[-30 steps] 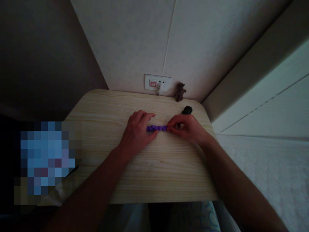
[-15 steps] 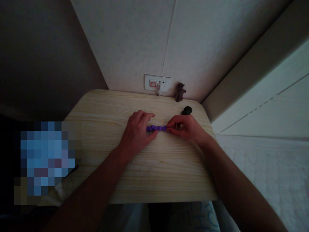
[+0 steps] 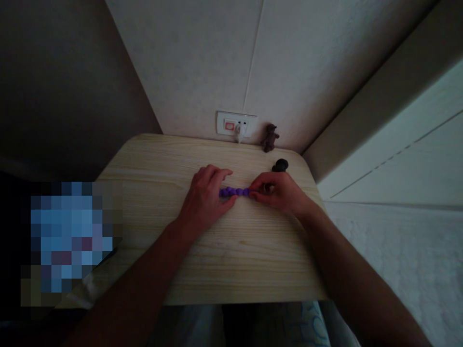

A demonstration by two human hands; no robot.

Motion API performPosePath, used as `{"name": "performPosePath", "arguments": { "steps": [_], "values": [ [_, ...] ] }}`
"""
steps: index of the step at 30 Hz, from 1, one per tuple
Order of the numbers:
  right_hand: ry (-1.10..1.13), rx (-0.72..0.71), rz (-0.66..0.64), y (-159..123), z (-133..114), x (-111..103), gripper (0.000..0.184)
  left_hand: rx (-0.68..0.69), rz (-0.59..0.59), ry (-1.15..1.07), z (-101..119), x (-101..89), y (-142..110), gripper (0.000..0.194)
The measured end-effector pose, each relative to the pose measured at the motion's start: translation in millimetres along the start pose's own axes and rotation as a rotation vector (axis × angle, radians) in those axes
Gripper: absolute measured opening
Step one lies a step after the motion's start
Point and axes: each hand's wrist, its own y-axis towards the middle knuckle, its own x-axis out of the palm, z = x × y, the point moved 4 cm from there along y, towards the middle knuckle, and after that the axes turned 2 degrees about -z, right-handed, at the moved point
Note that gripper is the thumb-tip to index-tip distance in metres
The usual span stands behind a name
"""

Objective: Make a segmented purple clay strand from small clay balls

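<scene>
A short row of purple, clay-like lumps (image 3: pixel 237 192) lies on the wooden table between my two hands. My left hand (image 3: pixel 204 197) is around its left end, fingers and thumb apart, with the thumb tip at the row's near side. Part of that end is hidden behind the hand. My right hand (image 3: pixel 277 190) is closed, thumb and forefinger pinching the right end of the row. Just beyond my right hand sits a black rounded lump (image 3: pixel 280 165), partly covered by it. A small brown bear figure (image 3: pixel 270 138) stands farther back against the wall.
The light wooden tabletop (image 3: pixel 231 260) has rounded back corners and meets the wall. A wall socket (image 3: pixel 236 124) with a plug in it is just above the back edge. A blurred-out blue patch (image 3: pixel 68 231) covers the left side. A white panel (image 3: pixel 398 144) rises at the right.
</scene>
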Motion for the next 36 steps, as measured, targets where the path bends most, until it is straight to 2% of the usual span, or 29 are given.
{"name": "performPosePath", "arguments": {
  "steps": [15, 19, 23, 26, 28, 31, 36],
  "values": [
    [-0.079, -0.001, 0.026, -0.3, -2.3, -1.5, 0.02, 0.0, 0.014, -0.023, 0.8, -2.5, -0.9, 0.044],
    [-0.083, -0.015, 0.14, -0.9, -4.5, -7.5, 0.018, -0.003, 0.091, -0.131, 2.7, -11.6, -1.0, 0.024],
    [-0.03, -0.006, 0.346, -5.5, -6.4, -13.1, 0.021, -0.12, 0.247, -0.311, -4.6, -20.2, -2.8, 0.03],
    [0.028, -0.07, 0.456, -7.8, -15.6, -11.8, 0.025, -0.243, 0.327, -0.545, -11.0, -18.9, -3.2, 0.028],
    [0.045, -0.166, 0.44, -5.1, -28.3, -8.3, 0.026, -0.319, 0.362, -0.717, -12.6, -16.6, -2.3, 0.031],
    [0.026, -0.321, 0.323, 4.7, -51.6, -2.0, 0.032, -0.401, 0.358, -0.907, -12.0, -13.5, 0.4, 0.028],
    [-0.005, -0.462, 0.118, 25.4, -76.9, 8.6, 0.031, -0.429, 0.299, -1.137, -14.4, -7.4, 3.2, 0.019]
  ]
}}
